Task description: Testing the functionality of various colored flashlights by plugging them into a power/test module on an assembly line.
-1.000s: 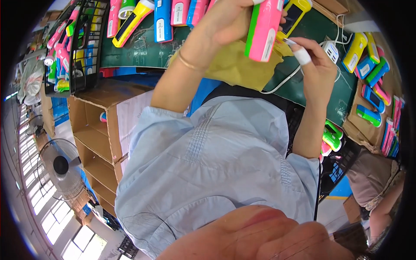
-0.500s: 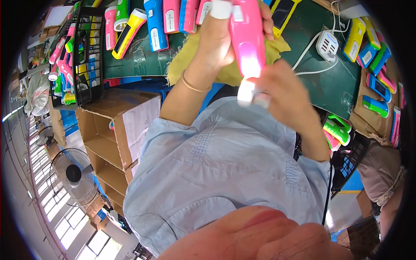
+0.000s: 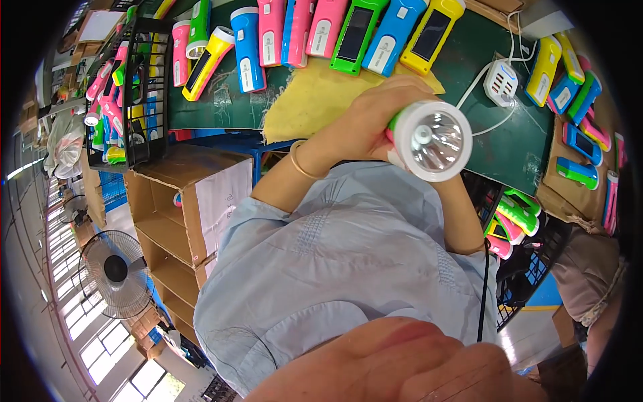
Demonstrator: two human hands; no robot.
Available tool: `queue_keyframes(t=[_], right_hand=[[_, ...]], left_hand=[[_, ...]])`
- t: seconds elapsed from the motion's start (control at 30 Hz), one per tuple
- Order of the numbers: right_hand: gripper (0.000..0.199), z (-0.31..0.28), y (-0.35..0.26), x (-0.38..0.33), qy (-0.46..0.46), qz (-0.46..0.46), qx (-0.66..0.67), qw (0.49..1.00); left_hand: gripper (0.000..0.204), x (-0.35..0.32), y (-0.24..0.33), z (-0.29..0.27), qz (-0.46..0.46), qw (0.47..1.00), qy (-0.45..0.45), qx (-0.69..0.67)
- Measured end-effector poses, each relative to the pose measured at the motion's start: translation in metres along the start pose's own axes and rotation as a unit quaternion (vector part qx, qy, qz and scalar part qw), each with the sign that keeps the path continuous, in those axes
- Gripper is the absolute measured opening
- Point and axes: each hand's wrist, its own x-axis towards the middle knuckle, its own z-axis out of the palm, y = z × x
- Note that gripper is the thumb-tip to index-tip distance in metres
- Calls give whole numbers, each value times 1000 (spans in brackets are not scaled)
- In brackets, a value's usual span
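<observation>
My left hand point(image 3: 365, 124) is closed round a flashlight point(image 3: 434, 142) held over the front of the table. Its white-rimmed round lens and shiny reflector point up toward me. Only a little green and pink shows of its body behind the rim. My right forearm point(image 3: 463, 218) reaches up behind the flashlight's head, which hides the hand and its fingers. Under my hands lies a yellow cloth point(image 3: 295, 107). Beyond it stands a row of flashlights in pink, blue, green and yellow, among them a green one point(image 3: 353, 40) with a dark panel.
A white multi-port charger point(image 3: 501, 83) with cables sits on the green tabletop point(image 3: 482, 50). At right, a cardboard box point(image 3: 559, 194) bears several flashlights. A black crate point(image 3: 144, 87) of flashlights stands at left, above cardboard shelves point(image 3: 164, 231). A fan point(image 3: 115, 268) stands further left.
The pink flashlight body, upright before, no longer shows lengthwise; a lens now faces me. My left hand has come lower and nearer, and my right hand has gone behind the flashlight.
</observation>
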Motion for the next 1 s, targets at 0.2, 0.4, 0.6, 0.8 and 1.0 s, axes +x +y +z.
queue_keyframes(t=[0.2,0.4,0.6,0.8,1.0], right_hand=[[25,-25,7,5,1,61,41,997],[19,-40,4,-4,-5,185,115,976],[20,-37,-18,7,30,124,121,984],[17,-42,-32,37,-2,91,100,991],[15,-39,-31,40,-7,91,13,996]], left_hand=[[43,-17,1,10,-107,985,115,77],[76,-11,11,9,-154,981,67,99],[73,1,16,3,-262,964,38,-31],[72,13,19,3,-271,954,82,-102],[64,12,11,4,-304,949,74,34]])
